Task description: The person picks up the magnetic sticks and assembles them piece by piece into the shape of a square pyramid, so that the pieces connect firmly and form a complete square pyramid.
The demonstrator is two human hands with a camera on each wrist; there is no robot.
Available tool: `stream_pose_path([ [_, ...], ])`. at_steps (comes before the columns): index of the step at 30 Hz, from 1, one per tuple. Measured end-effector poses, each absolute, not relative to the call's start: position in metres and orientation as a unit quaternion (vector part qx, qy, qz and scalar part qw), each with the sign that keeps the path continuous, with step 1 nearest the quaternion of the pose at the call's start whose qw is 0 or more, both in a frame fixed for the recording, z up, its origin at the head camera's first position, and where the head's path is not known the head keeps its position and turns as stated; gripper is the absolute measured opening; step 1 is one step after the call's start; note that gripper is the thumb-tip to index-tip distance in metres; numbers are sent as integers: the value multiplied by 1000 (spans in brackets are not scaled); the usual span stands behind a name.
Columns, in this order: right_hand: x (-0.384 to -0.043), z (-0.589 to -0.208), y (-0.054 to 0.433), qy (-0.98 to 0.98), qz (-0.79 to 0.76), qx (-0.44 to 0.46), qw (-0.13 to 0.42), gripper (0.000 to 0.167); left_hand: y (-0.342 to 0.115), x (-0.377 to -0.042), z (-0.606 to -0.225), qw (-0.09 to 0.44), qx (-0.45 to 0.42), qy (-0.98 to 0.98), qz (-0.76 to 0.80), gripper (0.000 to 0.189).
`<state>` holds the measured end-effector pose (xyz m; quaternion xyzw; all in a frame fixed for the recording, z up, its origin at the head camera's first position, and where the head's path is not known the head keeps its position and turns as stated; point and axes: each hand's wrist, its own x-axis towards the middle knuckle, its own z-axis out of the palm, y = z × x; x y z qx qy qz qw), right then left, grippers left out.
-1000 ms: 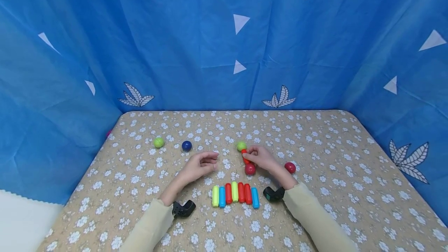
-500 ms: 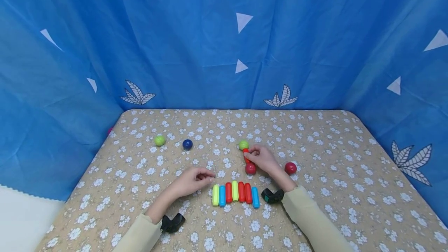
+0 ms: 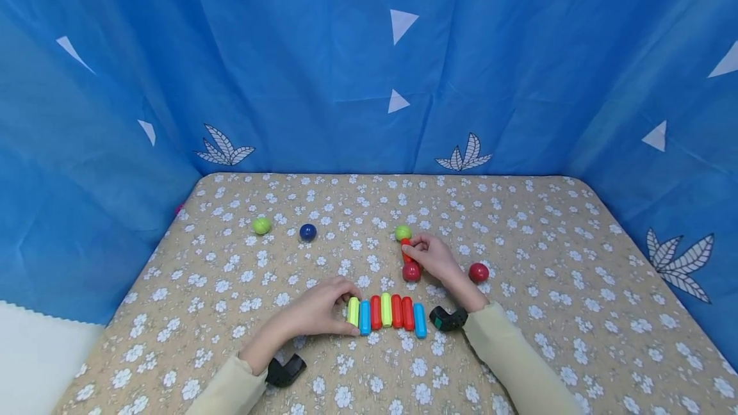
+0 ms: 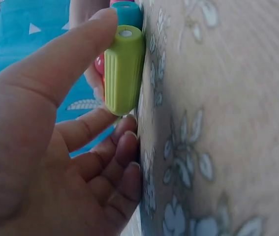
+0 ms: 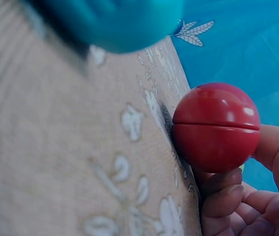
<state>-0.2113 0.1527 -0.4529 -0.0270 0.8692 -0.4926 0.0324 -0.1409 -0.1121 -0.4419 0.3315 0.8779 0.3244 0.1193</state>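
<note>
In the head view my left hand is at the left end of a row of short toy rods. Its thumb and fingertips span the yellow-green magnetic rod lengthwise, at its two ends. A small silvery disc shows in the end of that rod. My right hand grips a red rod by its middle. A green ball sits at the far end of the red rod and a red ball at its near end, close to the cloth. The right fingers are partly hidden behind the red ball in the right wrist view.
Beside the yellow-green rod lie blue, red and yellow-green rods side by side. A loose red ball rests right of my right hand. Farther left are a green ball and a dark blue ball. Flowered cloth covers the table.
My left hand has come down from beside the middle of the table to the left end of the row, closing around the yellow-green rod. The right hand stays on the red rod.
</note>
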Motion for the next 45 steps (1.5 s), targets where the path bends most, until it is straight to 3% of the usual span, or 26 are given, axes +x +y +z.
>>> stream_pose_path([
  [10, -214, -451, 153, 871, -488, -4, 57, 21, -119, -146, -438, 128, 333, 868, 347, 52],
  [19, -214, -447, 153, 874, -482, 9, 59, 23, -118, -164, -442, 66, 308, 882, 350, 22],
  [33, -217, -447, 156, 870, -490, -2, 57, 23, -117, -182, -448, 58, 280, 868, 405, 18],
  [45, -215, -452, 152, 864, -500, -19, 49, 20, -105, -218, -442, 82, 177, 850, 490, 17],
])
